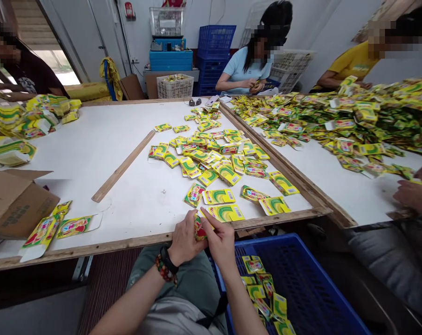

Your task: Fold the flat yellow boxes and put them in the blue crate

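Note:
Between my two hands, at the table's front edge, is a small yellow, green and red candy box (pixel 199 228). My left hand (pixel 186 238) grips it from the left, fingers curled round it; a dark band and a beaded bracelet circle that wrist. My right hand (pixel 221 242) closes on the same box from the right, thumb near its top. Just beyond lie more boxes, among them a yellow box (pixel 218 196) with its back up and a box showing red and green print (pixel 194 194). A loose pile of such boxes (pixel 211 153) spreads behind them.
A blue crate (pixel 302 279) with several boxes stands below the table at my right. A wooden strip (pixel 123 165) lies on the white tabletop (pixel 92 135). Left are a cardboard carton (pixel 18 204) and flat boxes (pixel 46 228). Beyond a wooden divider (pixel 267 149) is a large heap (pixel 371 111). Several people sit around.

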The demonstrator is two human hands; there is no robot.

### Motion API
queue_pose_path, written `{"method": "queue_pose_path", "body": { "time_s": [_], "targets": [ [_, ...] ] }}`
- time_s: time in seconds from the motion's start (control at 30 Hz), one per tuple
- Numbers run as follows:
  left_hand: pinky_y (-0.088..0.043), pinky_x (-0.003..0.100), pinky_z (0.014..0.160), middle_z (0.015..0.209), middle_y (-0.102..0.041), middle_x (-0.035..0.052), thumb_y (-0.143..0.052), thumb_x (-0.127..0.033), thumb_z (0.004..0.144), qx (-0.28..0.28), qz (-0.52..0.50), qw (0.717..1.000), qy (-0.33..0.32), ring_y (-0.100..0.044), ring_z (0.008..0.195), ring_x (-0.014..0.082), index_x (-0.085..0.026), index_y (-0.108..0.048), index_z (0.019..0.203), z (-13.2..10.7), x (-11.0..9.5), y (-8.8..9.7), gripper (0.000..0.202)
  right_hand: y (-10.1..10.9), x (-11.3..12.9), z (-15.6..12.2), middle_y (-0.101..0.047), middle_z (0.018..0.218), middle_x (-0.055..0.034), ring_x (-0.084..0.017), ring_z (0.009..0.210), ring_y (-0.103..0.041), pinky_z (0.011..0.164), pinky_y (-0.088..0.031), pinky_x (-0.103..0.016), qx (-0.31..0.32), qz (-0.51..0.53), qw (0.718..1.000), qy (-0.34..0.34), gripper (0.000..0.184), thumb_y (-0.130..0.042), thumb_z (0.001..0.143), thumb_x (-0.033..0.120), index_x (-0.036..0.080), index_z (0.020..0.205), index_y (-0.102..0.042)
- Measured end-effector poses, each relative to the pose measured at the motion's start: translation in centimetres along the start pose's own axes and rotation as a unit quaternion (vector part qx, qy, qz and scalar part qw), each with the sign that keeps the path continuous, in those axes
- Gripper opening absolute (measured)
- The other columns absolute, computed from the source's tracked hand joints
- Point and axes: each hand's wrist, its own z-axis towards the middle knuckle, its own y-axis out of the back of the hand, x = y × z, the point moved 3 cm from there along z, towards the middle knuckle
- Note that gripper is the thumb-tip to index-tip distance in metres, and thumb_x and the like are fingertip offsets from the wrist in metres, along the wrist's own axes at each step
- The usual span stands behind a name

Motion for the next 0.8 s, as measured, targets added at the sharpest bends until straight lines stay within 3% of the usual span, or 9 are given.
{"method": "queue_pose_path", "body": {
  "time_s": [0.13, 0.23, 0.37, 0.47, 0.5, 0.57, 0.63, 0.7, 0.8],
  "targets": [
    [-0.050, 0.042, 0.077, 0.111, -0.059, 0.0123, -0.056, -0.039, 0.075, -0.012, -0.012, 0.999, 0.028, -0.062, 0.095, 0.0297, -0.017, -0.031, 0.128, 0.0, 0.6, -0.4, 0.062, -0.5, 0.8, 0.5, -0.073, 0.110, -0.0037, -0.027, 0.102, -0.068, 0.095, -0.050, -0.042, 0.071, 0.023, 0.996, 0.053, 0.030, -0.061, 0.083, 0.032, 0.024, 0.109, -0.072],
    [-0.050, 0.043, 0.079, 0.110, -0.058, 0.0131, -0.056, -0.037, 0.077, -0.031, -0.038, 0.998, 0.033, -0.062, 0.095, 0.0290, -0.016, -0.033, 0.125, -0.2, 0.8, -0.5, 0.057, -1.3, 0.9, 0.3, -0.071, 0.113, -0.0040, -0.027, 0.104, -0.067, 0.093, -0.052, -0.042, 0.119, -0.008, 0.988, 0.100, 0.035, -0.061, 0.084, 0.029, 0.025, 0.119, -0.067],
    [-0.049, 0.043, 0.088, 0.116, -0.055, 0.0137, -0.058, -0.029, 0.075, 0.008, -0.066, 0.997, -0.032, -0.057, 0.104, 0.0277, -0.017, -0.037, 0.123, 0.5, -0.2, 1.1, 0.054, -0.3, 0.5, -0.8, -0.075, 0.104, -0.0064, -0.024, 0.087, -0.073, 0.077, -0.058, -0.036, 0.075, -0.067, 0.983, 0.152, 0.031, -0.054, 0.087, 0.028, 0.023, 0.114, -0.070],
    [-0.042, 0.042, 0.100, 0.126, -0.052, 0.0118, -0.064, -0.037, 0.075, 0.091, -0.033, 0.989, -0.110, -0.050, 0.117, 0.0271, -0.019, -0.042, 0.125, 3.0, -1.3, 2.9, 0.058, 3.9, -0.1, -2.0, -0.077, 0.095, -0.0078, -0.024, 0.075, -0.073, 0.067, -0.058, -0.033, -0.014, -0.171, 0.978, 0.121, 0.032, -0.052, 0.087, 0.032, 0.021, 0.107, -0.073],
    [-0.039, 0.041, 0.103, 0.128, -0.051, 0.0126, -0.062, -0.041, 0.079, 0.097, 0.001, 0.990, -0.101, -0.048, 0.119, 0.0273, -0.018, -0.042, 0.127, 4.3, -1.3, 3.4, 0.057, 5.8, -0.3, -2.5, -0.076, 0.097, -0.0090, -0.026, 0.077, -0.073, 0.066, -0.058, -0.034, -0.050, -0.230, 0.967, 0.096, 0.033, -0.052, 0.085, 0.034, 0.021, 0.106, -0.074],
    [-0.038, 0.042, 0.104, 0.128, -0.050, 0.0166, -0.053, -0.043, 0.086, 0.093, 0.104, 0.990, -0.011, -0.047, 0.120, 0.0286, -0.012, -0.039, 0.130, 7.4, -0.7, 3.7, 0.056, 9.4, -0.6, -3.2, -0.073, 0.108, -0.0118, -0.031, 0.084, -0.073, 0.065, -0.057, -0.038, -0.109, -0.349, 0.930, 0.041, 0.037, -0.054, 0.081, 0.041, 0.022, 0.105, -0.075],
    [-0.039, 0.043, 0.100, 0.128, -0.050, 0.0215, -0.061, -0.044, 0.081, 0.128, 0.202, 0.967, 0.084, -0.047, 0.120, 0.0339, -0.006, -0.036, 0.132, 10.1, 0.3, 3.0, 0.068, 11.6, -0.8, -3.6, -0.069, 0.116, -0.0138, -0.035, 0.091, -0.071, 0.062, -0.057, -0.039, -0.123, -0.394, 0.911, 0.007, 0.044, -0.056, 0.079, 0.048, 0.021, 0.108, -0.073],
    [-0.041, 0.044, 0.096, 0.127, -0.049, 0.0238, -0.071, -0.038, 0.070, 0.157, 0.239, 0.950, 0.124, -0.048, 0.118, 0.0374, -0.005, -0.038, 0.129, 11.8, 1.2, 2.1, 0.076, 11.8, -1.0, -3.5, -0.069, 0.117, -0.0145, -0.034, 0.097, -0.069, 0.062, -0.058, -0.038, -0.096, -0.352, 0.931, 0.008, 0.048, -0.055, 0.079, 0.052, 0.020, 0.110, -0.072],
    [-0.043, 0.043, 0.092, 0.124, -0.052, 0.0222, -0.071, -0.029, 0.066, 0.152, 0.245, 0.946, 0.145, -0.052, 0.114, 0.0368, -0.010, -0.046, 0.118, 12.2, 2.1, 2.3, 0.061, 9.8, -1.5, -2.9, -0.071, 0.112, -0.0139, -0.032, 0.102, -0.068, 0.073, -0.058, -0.038, -0.044, -0.241, 0.969, 0.022, 0.044, -0.057, 0.080, 0.050, 0.019, 0.108, -0.073]
  ]
}}
